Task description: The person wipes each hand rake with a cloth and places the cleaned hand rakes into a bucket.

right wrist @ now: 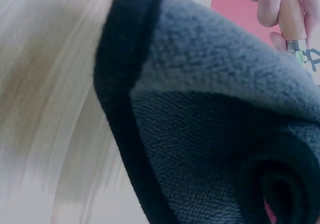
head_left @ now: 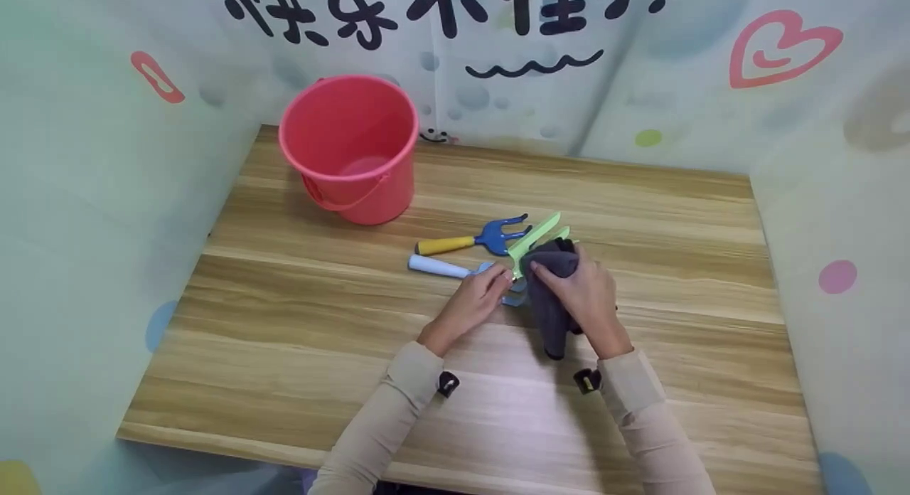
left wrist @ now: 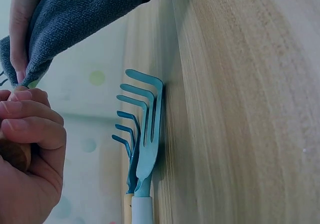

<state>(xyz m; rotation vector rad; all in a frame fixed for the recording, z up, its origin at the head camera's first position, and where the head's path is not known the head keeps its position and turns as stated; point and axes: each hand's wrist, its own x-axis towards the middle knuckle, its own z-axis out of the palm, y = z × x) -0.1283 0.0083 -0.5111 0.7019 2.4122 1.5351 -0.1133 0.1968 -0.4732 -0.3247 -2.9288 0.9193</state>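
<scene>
My left hand (head_left: 478, 299) grips the wooden handle (right wrist: 292, 13) of a green hand fork (head_left: 533, 235), whose broad prongs point away to the upper right. In my right hand (head_left: 591, 290) is a dark grey cloth (head_left: 551, 296) with a black edge, pinched against the fork's head and partly hiding it. A loose corner of the cloth hangs down. Just beyond the hands lies a blue hand rake (head_left: 494, 237) with a yellow handle. Nearer to me is a light blue hand rake (left wrist: 150, 149) with a pale handle, partly covered by my left hand in the head view.
A red bucket (head_left: 391, 193) stands upright at the back left of the wooden table (head_left: 284, 338), its handle lowered toward the front. Printed curtains (head_left: 498, 111) enclose the table at the back and both sides.
</scene>
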